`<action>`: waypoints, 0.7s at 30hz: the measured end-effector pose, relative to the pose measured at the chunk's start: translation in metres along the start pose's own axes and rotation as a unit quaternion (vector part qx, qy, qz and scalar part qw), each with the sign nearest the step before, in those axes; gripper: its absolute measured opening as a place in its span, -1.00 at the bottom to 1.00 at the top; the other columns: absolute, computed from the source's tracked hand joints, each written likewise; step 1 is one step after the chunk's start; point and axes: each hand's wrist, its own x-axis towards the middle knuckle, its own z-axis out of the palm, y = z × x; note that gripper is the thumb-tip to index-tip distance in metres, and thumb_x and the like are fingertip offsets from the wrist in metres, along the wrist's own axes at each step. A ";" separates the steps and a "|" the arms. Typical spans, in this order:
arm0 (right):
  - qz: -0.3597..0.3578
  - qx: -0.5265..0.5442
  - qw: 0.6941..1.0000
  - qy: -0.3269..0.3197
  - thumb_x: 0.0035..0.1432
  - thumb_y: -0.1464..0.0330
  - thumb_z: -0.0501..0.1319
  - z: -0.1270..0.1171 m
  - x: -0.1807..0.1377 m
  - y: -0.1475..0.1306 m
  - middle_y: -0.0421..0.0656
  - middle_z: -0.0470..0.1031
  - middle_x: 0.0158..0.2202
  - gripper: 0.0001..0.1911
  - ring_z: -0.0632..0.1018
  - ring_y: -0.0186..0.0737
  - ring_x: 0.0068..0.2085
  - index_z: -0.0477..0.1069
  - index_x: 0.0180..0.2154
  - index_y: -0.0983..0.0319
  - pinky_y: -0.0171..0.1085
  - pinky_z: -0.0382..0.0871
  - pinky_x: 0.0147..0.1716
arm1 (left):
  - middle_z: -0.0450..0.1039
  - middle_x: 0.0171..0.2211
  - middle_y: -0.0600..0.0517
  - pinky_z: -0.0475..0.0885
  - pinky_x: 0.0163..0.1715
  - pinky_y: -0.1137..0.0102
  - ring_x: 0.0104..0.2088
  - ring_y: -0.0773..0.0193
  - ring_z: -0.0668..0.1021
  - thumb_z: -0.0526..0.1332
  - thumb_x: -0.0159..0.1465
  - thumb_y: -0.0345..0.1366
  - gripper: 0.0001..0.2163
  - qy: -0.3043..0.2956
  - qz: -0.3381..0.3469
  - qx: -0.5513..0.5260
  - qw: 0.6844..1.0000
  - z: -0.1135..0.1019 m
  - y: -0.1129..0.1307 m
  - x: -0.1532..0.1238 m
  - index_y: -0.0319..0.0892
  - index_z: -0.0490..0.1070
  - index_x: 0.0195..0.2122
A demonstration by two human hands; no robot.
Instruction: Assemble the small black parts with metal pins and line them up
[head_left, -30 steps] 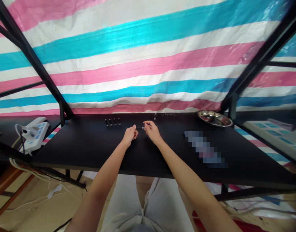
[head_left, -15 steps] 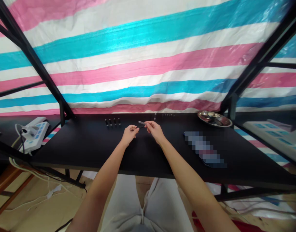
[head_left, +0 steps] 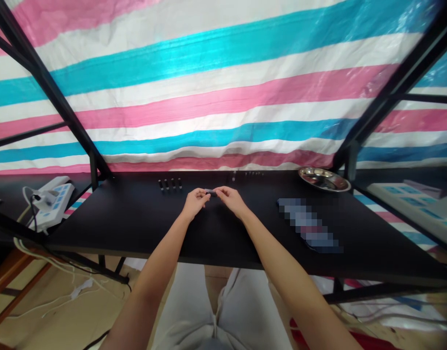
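Note:
My left hand [head_left: 194, 201] pinches a small dark piece, mostly hidden by the fingertips. Thumb and fingers of my right hand [head_left: 230, 199] are closed on a small clear tube [head_left: 209, 191], which lies sideways between both hands and reaches the left fingertips. Whether tube and dark piece are joined, I cannot tell. To the left, several small tubes [head_left: 167, 184] with black upper parts and pale lower ends stand in a row. Beyond my right hand is a small clear piece [head_left: 234, 176], with several tiny bits [head_left: 254, 173] along the back edge.
A round metal plate [head_left: 348, 187] sits at the back right of the black table [head_left: 128, 223]. Nearer me lies a blue, pixelated long item [head_left: 307, 226]. White power strips [head_left: 61, 201] flank the table, with black frame posts and a striped sheet behind.
My right hand has brought the clear tube down and left, levelling it against the left fingertips. Earlier it was held apart, above the dark piece. The left hand has barely moved.

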 end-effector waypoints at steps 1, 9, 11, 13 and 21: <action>-0.005 -0.002 1.000 0.002 -0.03 0.13 0.15 0.000 0.000 -0.001 -0.13 0.48 -0.39 -0.65 0.44 -0.28 -0.38 0.45 -0.34 0.27 -0.26 0.30 -0.35 | 0.39 -0.59 0.10 0.18 -0.69 0.54 -0.71 0.53 0.31 0.29 -0.03 -0.21 -0.76 -0.004 0.001 0.006 1.000 0.000 0.000 0.000 -0.25 0.32 -0.42; 0.001 -0.033 0.997 -0.064 -0.06 0.15 0.20 0.001 -0.004 -0.005 -0.14 0.52 -0.40 -0.68 0.46 -0.27 -0.38 0.48 -0.38 0.27 -0.24 0.31 -0.30 | 0.42 -0.54 0.08 0.18 -0.69 0.53 -0.70 0.52 0.32 0.28 -0.01 -0.17 -0.71 -0.006 -0.004 -0.015 1.000 0.000 -0.001 0.001 -0.26 0.34 -0.34; 0.005 -0.032 0.997 -0.071 -0.07 0.15 0.21 0.001 -0.005 -0.004 -0.14 0.52 -0.42 -0.69 0.46 -0.28 -0.40 0.48 -0.38 0.27 -0.24 0.31 -0.31 | 0.39 -0.56 0.10 0.18 -0.69 0.53 -0.70 0.52 0.31 0.27 0.00 -0.16 -0.71 -0.006 -0.003 -0.017 1.000 0.000 -0.001 0.002 -0.26 0.36 -0.34; 0.010 -0.025 0.997 -0.076 -0.09 0.17 0.23 0.001 -0.005 -0.004 -0.15 0.51 -0.43 -0.70 0.46 -0.29 -0.41 0.48 -0.38 0.27 -0.25 0.31 -0.32 | 0.37 -0.57 0.11 0.16 -0.70 0.52 -0.71 0.52 0.30 0.24 0.03 -0.13 -0.72 -0.008 -0.002 -0.017 1.000 0.000 -0.001 0.002 -0.25 0.36 -0.36; 0.005 -0.032 0.990 -0.138 -0.12 0.19 0.26 0.004 -0.007 0.001 -0.24 0.40 -0.56 -0.74 0.36 -0.37 -0.52 0.43 -0.47 0.28 -0.32 0.24 -0.46 | 0.27 -0.66 0.18 0.13 -0.70 0.54 -0.73 0.52 0.27 0.20 0.07 -0.17 -0.78 -0.029 -0.011 -0.003 1.000 0.001 -0.001 -0.001 -0.23 0.33 -0.38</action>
